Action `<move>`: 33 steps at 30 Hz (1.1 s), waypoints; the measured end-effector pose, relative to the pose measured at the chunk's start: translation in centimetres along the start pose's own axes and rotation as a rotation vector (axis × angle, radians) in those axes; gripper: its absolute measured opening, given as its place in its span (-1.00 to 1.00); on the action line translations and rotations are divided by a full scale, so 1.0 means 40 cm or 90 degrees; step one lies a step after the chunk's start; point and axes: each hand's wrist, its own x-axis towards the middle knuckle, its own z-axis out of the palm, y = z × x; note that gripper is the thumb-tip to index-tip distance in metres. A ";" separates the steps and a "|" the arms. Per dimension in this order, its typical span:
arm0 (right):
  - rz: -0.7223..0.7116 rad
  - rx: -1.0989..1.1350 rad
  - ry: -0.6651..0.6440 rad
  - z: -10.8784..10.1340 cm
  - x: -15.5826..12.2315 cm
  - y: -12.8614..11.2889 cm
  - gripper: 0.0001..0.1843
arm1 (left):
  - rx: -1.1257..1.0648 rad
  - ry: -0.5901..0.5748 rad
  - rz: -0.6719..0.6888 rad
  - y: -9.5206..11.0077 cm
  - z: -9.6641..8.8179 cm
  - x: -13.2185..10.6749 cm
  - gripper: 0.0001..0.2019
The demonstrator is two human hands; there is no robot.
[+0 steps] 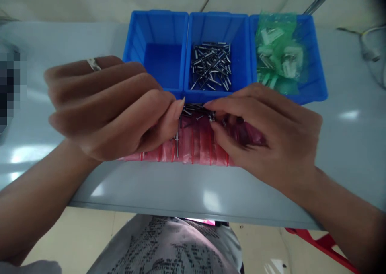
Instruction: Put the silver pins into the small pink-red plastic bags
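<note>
My left hand (120, 109), with a ring on one finger, is closed, thumb pressed against the curled fingers. From under its thumb a thin metal pop rivet (177, 145) points downward; the grip itself is partly hidden. Thumb and forefinger of my right hand (268, 133) pinch the end of another small pop rivet (212, 116). Between the hands, a loose heap of rivets (193, 108) lies on a row of pink plastic zip bags (187, 145). My hands cover both ends of this row.
Behind the hands stand three joined blue bins: a bare left bin (163, 60), a middle bin (238, 36) with many rivets, and a right bin (313, 64) holding green plastic bags (277, 56) of white parts. A cable (372, 52) lies at the right of the grey table (181, 185).
</note>
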 end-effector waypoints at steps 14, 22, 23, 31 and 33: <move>0.192 0.248 0.097 -0.023 0.004 -0.014 -0.89 | 0.028 0.026 0.048 0.035 0.008 0.041 -0.78; 0.254 0.527 0.098 -0.020 0.010 0.001 -0.74 | 0.023 0.038 0.001 0.060 0.006 0.051 -0.85; 0.255 0.531 0.096 -0.020 0.011 0.002 -0.75 | 0.008 0.040 0.003 0.062 0.006 0.054 -0.84; 0.347 0.487 0.082 -0.020 0.011 -0.012 -0.85 | -0.004 0.015 -0.011 0.061 0.017 0.052 -0.87; 0.354 0.515 0.121 -0.014 0.016 -0.009 -0.82 | 0.007 0.020 -0.044 0.053 0.023 0.042 -0.81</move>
